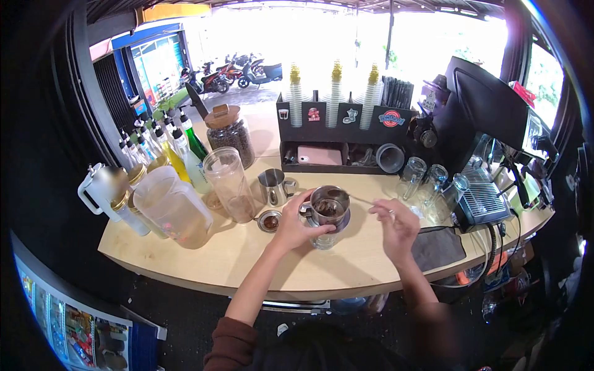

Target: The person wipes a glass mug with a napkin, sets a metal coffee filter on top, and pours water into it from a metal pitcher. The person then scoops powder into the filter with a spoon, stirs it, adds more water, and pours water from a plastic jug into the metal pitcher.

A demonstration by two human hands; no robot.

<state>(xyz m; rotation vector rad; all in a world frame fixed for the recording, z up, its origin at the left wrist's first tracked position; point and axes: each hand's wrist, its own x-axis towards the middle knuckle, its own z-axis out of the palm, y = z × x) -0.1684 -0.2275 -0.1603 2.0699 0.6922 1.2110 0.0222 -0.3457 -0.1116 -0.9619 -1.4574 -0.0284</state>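
Observation:
My left hand is wrapped round the side of a small metal cup with dark brown contents. The cup sits on top of a clear glass at the middle of the wooden counter. To the right, my right hand is raised with its fingers drawn together round the end of a thin spoon, which points left toward the cup's rim. A small strainer with dark residue lies left of my left hand, and a steel pitcher stands behind it.
Left on the counter are a plastic jug, a tall clear container, a jar of beans and syrup bottles. Behind stands a black cup rack. Glasses, a dark cloth and an espresso machine are right.

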